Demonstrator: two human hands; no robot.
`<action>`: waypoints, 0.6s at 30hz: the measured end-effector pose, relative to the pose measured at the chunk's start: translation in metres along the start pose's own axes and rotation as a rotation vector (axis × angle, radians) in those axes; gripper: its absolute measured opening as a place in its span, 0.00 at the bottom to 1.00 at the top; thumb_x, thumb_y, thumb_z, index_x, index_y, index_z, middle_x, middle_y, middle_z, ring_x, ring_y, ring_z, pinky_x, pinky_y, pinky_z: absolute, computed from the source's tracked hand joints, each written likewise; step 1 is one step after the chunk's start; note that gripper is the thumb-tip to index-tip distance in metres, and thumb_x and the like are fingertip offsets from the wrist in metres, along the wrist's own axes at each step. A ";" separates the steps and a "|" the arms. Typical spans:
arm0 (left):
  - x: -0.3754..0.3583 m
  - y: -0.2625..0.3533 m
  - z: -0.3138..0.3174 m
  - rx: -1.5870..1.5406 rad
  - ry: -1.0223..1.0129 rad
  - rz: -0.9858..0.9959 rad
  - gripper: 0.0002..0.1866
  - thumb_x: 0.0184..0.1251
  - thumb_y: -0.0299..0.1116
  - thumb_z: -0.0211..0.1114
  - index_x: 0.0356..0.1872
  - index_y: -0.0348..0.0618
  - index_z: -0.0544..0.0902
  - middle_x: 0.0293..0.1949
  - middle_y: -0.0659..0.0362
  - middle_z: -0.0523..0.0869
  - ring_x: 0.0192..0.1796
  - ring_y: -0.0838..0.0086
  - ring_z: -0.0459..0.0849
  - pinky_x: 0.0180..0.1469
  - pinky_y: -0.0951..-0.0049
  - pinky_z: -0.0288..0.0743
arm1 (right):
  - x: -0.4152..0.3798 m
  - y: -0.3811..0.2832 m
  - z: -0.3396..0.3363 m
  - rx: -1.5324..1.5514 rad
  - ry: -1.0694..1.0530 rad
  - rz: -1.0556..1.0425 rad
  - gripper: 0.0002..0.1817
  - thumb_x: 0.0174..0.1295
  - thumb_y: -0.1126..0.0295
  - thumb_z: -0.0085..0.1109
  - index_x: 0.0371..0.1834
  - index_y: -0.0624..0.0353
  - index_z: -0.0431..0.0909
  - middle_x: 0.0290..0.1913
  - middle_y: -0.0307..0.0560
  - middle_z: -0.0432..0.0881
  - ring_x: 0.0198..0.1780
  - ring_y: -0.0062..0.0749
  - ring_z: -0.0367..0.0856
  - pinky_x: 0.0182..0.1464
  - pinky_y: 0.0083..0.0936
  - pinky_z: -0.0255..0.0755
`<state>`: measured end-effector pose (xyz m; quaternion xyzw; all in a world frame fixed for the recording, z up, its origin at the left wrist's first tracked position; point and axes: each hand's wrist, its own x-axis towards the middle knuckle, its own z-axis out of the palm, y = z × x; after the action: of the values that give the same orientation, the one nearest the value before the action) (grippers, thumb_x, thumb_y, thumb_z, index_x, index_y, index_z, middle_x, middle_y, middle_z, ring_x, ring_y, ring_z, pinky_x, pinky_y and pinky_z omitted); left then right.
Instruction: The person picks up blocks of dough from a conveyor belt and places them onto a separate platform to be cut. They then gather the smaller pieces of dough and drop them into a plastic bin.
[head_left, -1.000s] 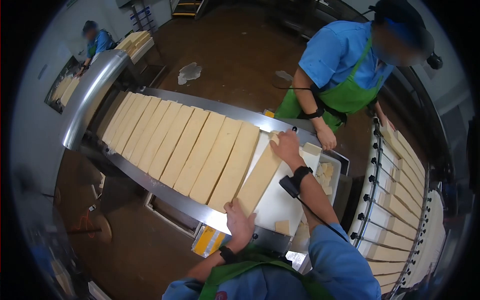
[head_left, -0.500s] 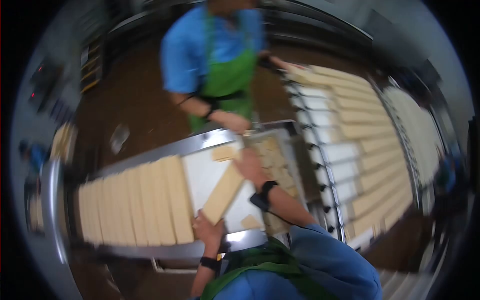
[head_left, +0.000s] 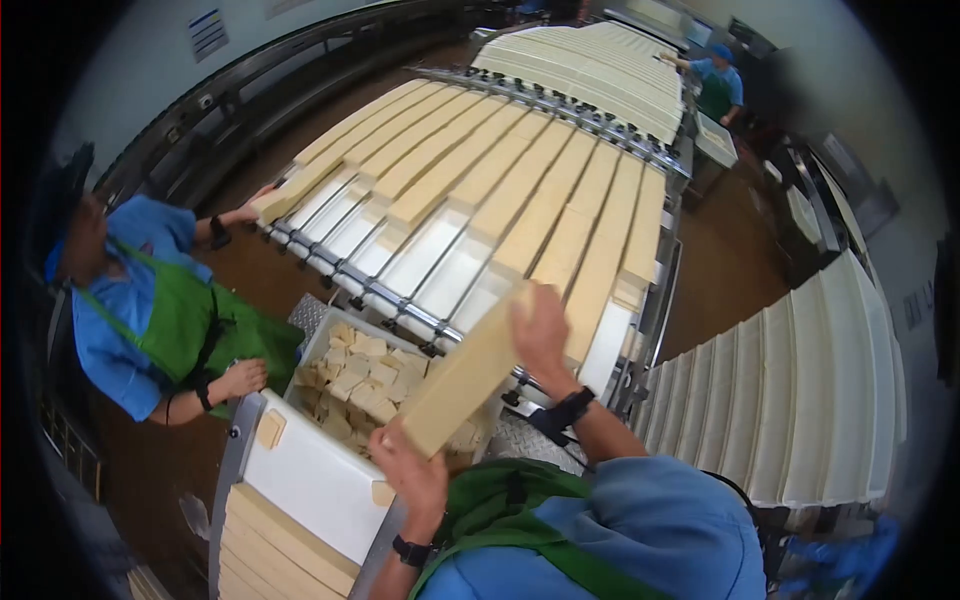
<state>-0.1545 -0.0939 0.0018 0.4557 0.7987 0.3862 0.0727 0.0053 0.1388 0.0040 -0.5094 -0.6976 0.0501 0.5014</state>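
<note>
A long pale-yellow slab point(head_left: 462, 378), block-like and straight-edged, is held tilted in front of me between both hands. My left hand point(head_left: 412, 478) is closed around its near lower end. At the far upper end, my right hand point(head_left: 541, 330) grips it from the side. Below the slab stands a white bin point(head_left: 312, 352) holding many broken pale-yellow pieces point(head_left: 352, 380). Just beyond my right hand lie rows of similar slabs point(head_left: 480, 170) in the lanes of a conveyor with metal dividers.
A co-worker point(head_left: 170, 300) in a green apron stands at left, one hand on a slab in the far lane. A white board point(head_left: 315, 475) with small offcuts and more slabs point(head_left: 275, 550) is at lower left. Pleated white sheets point(head_left: 770, 390) are at right. Another person point(head_left: 718, 85) works farther back.
My view has swung right, toward the conveyor. Both hands have lifted the slab off the white board and carried it over the bin to the conveyor's near edge.
</note>
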 end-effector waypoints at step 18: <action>-0.012 0.122 0.097 -0.404 -1.147 -0.042 0.42 0.65 0.40 0.76 0.74 0.34 0.66 0.59 0.39 0.69 0.65 0.49 0.67 0.73 0.60 0.64 | 0.064 0.235 -0.120 -0.362 -0.757 0.292 0.15 0.71 0.62 0.57 0.46 0.62 0.86 0.47 0.64 0.86 0.52 0.62 0.85 0.55 0.51 0.78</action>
<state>-0.0204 -0.0148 0.0154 0.5525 0.5520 0.2217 0.5839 0.2525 0.2462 -0.0320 -0.6280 -0.7503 0.1803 0.1009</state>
